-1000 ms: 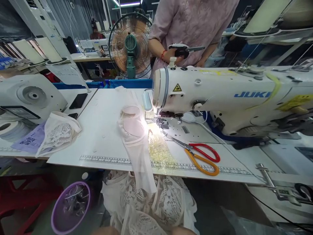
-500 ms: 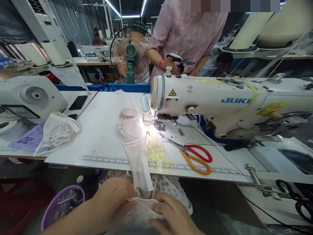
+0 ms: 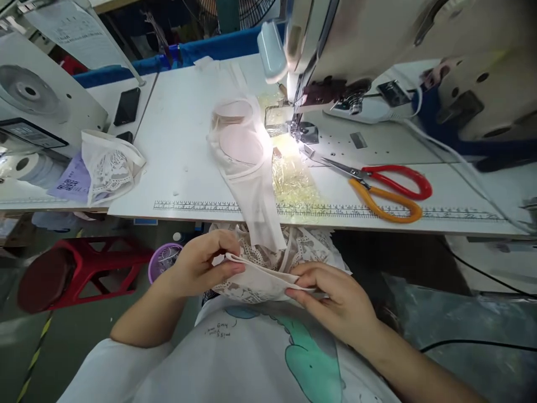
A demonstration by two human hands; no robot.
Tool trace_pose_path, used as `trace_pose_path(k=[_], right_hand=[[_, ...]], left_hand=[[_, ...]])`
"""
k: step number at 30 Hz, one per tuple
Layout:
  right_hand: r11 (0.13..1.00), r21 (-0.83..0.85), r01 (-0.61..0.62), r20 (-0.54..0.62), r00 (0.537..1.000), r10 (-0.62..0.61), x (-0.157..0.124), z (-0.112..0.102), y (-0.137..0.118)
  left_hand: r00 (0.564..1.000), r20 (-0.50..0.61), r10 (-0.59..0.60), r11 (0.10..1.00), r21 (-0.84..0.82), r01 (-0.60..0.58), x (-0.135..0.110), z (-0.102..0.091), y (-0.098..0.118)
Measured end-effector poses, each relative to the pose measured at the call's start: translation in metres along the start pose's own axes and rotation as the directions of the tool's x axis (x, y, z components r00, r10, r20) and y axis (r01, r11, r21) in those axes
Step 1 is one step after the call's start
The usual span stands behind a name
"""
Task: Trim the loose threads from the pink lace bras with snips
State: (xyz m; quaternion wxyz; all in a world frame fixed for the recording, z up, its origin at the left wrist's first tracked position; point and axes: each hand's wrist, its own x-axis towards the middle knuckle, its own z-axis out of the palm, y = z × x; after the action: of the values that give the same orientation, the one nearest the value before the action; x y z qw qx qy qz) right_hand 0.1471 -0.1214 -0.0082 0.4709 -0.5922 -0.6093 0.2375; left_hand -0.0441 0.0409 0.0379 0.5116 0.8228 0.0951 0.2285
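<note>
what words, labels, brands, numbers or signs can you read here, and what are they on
None reads with certainty.
Shirt: small upside-down lettering, unclear.
Ruler strip: numbers too small.
Purple paper: dark print, too blurred.
Hanging sheet: lines of writing, too blurred.
Dark-framed screen at left: display too blurred.

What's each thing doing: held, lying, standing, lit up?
White lace cloth: held by left hand and right hand
Pale fabric bra: lying, overhanging white table
Red-and-orange-handled metal scissors: lying unheld
White sewing machine: lit at needle
Black rectangular phone: lying flat
Red plastic stool: standing
Round purple plastic basin: open-topped, holding things
</note>
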Motion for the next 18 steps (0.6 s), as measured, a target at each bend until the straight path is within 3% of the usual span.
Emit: trace_pose_path(k=[5,11,18], right_hand=[[1.000,-0.011,0.012,-0.011,1.000,-0.012,-0.001,0.002,0.000],[0.994,-0.031,-0.108,-0.025,0.994,0.108,-0.001,0.000,-0.001],[0.985,0.148,-0.084,0.048,0.996,0.078,0.002,-0.004,0.003]], left_hand=[[0.994,0.063,-0.090,0.995,-0.044,0.093,0.000,-0.007,0.000],[0.993,0.083,-0.084,0.996,-0.020,0.086,0.004,-0.009,0.004],[0.951,0.191,-0.244,0.969,0.090,0.231,0.009,-0.015,0.008]])
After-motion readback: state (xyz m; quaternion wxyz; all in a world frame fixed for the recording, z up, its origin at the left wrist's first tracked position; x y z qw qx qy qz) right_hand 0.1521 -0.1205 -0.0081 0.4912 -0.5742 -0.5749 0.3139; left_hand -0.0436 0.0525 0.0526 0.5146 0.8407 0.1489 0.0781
